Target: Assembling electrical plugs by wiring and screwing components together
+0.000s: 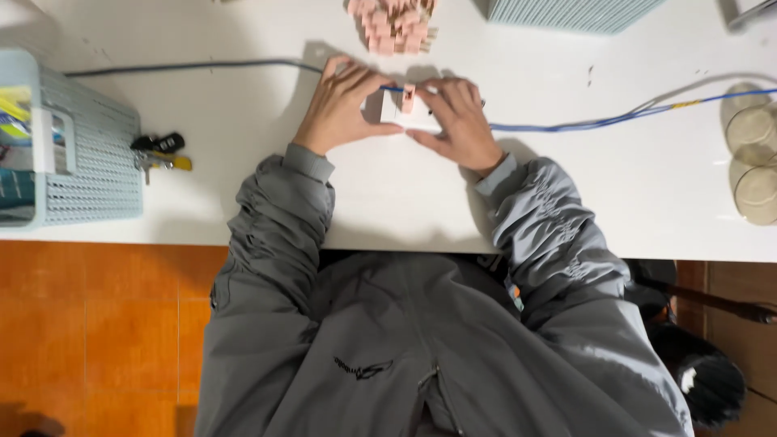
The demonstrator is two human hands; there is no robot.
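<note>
Both hands, left [344,109] and right [461,121], pinched around white block [409,117] between them

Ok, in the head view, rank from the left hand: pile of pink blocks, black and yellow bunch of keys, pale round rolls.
Measured from the left hand, which grips the small white box with the right hand:
1. Pile of pink blocks, just beyond it.
2. Black and yellow bunch of keys, off to its left.
3. Pale round rolls, far right edge.
</note>
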